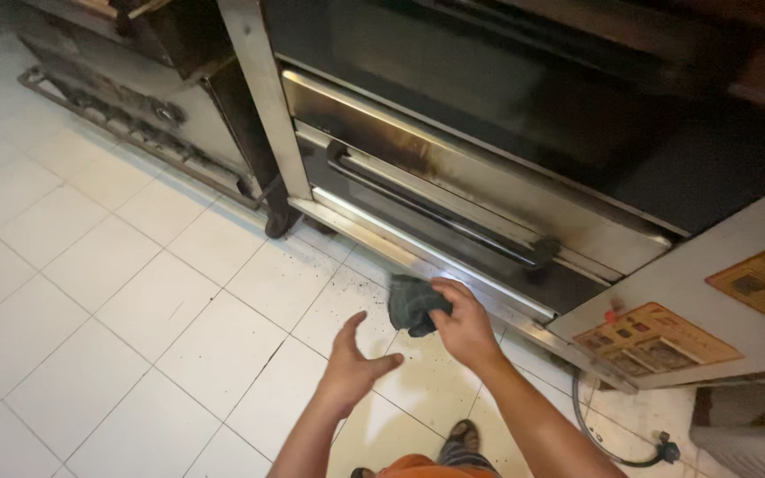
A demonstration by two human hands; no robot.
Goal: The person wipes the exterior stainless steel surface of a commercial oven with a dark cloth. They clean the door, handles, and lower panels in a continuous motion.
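My right hand (464, 326) grips a dark grey cloth (411, 304) and holds it against the lower steel edge of a large oven (453, 168), just below the oven's bottom door. My left hand (352, 358) hovers open beside it, fingers spread, holding nothing, a little left of and below the cloth. Black crumbs speckle the white tiled floor (135, 265) under both hands. A long dark handle (436, 208) runs across the bottom door above the cloth.
A second steel appliance (135, 106) stands to the left on a caster wheel (278, 221). A white cabinet side with orange stickers (657, 341) is on the right. A grey hose (613, 447) lies on the floor. My sandalled foot (462, 438) shows below.
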